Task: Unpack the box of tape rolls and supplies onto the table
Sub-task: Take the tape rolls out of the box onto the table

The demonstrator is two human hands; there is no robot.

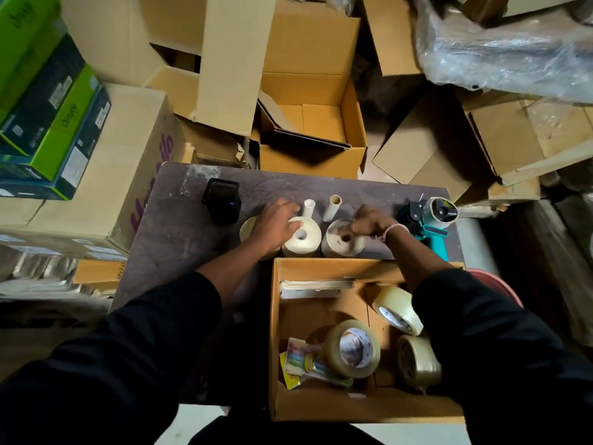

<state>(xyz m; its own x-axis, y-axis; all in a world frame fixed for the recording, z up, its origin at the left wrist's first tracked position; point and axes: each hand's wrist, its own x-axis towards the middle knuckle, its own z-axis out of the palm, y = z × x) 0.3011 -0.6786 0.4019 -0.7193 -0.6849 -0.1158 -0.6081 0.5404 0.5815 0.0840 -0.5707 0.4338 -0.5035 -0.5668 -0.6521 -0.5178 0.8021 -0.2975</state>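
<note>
The open cardboard box (275, 332) stands at the near edge of the dark table (173, 232). Inside it lie three clear tape rolls (353, 348) (398, 311) (417, 361), a colourful packet (305, 364) and a flat stack of paper (314, 287). Beyond the box, my left hand (276, 223) grips a white roll (305, 242) standing on the table. My right hand (369, 221) curls over the top of a second pale roll (340, 247). A third roll (247, 229) is partly hidden under my left hand.
Two upright tubes (309, 208) (333, 207) stand behind the rolls. A black holder (223, 200) is at the left and a teal tape dispenser (430, 220) at the table's right end. Open cartons (311, 123) crowd the floor beyond; stacked boxes (96, 175) flank the left.
</note>
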